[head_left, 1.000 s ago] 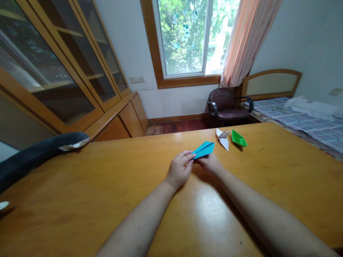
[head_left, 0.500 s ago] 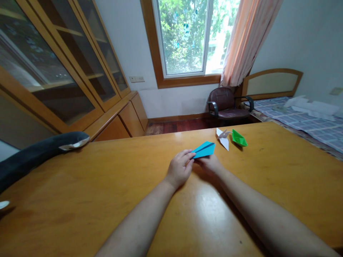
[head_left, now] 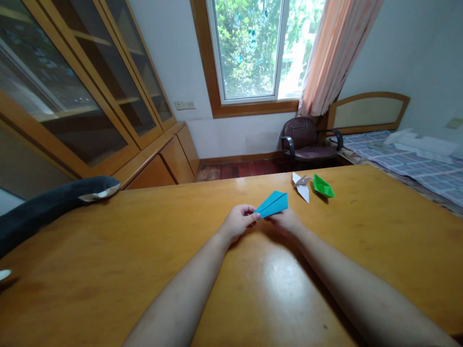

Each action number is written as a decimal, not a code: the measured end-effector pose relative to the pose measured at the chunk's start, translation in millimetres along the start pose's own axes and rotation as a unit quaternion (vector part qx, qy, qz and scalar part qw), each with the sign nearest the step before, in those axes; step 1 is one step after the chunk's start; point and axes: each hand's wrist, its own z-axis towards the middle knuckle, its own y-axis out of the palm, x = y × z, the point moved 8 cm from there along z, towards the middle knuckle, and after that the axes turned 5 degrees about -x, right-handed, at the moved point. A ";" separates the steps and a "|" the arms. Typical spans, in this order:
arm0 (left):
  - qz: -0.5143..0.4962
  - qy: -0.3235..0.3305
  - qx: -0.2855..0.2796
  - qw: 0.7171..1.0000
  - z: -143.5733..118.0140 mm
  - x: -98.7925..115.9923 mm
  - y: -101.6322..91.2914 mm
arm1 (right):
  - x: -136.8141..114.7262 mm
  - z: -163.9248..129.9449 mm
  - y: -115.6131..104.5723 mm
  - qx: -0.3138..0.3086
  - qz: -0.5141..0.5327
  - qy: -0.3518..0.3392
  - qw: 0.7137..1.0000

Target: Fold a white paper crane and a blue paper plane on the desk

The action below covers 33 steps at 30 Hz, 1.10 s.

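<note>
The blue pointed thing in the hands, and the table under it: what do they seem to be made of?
The blue dart looks like thin matte paper, with sharp creases and a folded point. The table seems varnished wood or wood veneer: orange-brown grain with a glossy reflection of the window.

Looks like a bedroom at home: bed (head_left: 415, 166) with checked cover at two o'clock, armchair (head_left: 306, 140) under the curtained window (head_left: 251, 50) at twelve, glass-fronted wooden cabinets (head_left: 72, 91) at ten, big wooden table (head_left: 126, 250) up front.
</note>
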 end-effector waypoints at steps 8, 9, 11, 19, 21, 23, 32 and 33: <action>-0.027 -0.045 -0.021 0.998 -4.0 -3.6 -1.1 | 1.9 -1.2 1.3 -0.004 0.020 0.000 1.000; -0.033 -0.043 -0.019 0.998 -3.6 -4.1 -2.7 | 4.0 -0.7 0.0 0.007 0.052 0.002 0.999; -0.050 -0.031 -0.006 0.998 -2.1 -5.1 -7.2 | 6.4 0.3 -4.6 0.041 0.118 -0.001 0.992; -0.158 0.021 0.091 0.983 2.4 -13.7 -30.1 | 6.5 5.3 -19.2 0.112 0.254 -0.001 0.961; -0.197 0.011 0.075 0.978 2.6 -15.9 -28.3 | 7.7 4.6 -17.8 0.110 0.257 0.004 0.960; -0.217 -0.007 0.060 0.974 1.7 -17.4 -25.8 | 10.5 2.8 -13.9 0.101 0.248 0.014 0.963; -0.144 -0.030 0.013 0.989 -2.3 -9.4 -14.5 | 19.3 -1.7 0.9 0.019 0.114 0.017 0.993; -0.149 -0.028 0.010 0.988 -2.4 -8.6 -14.3 | 18.7 -1.8 0.9 0.021 0.121 0.017 0.992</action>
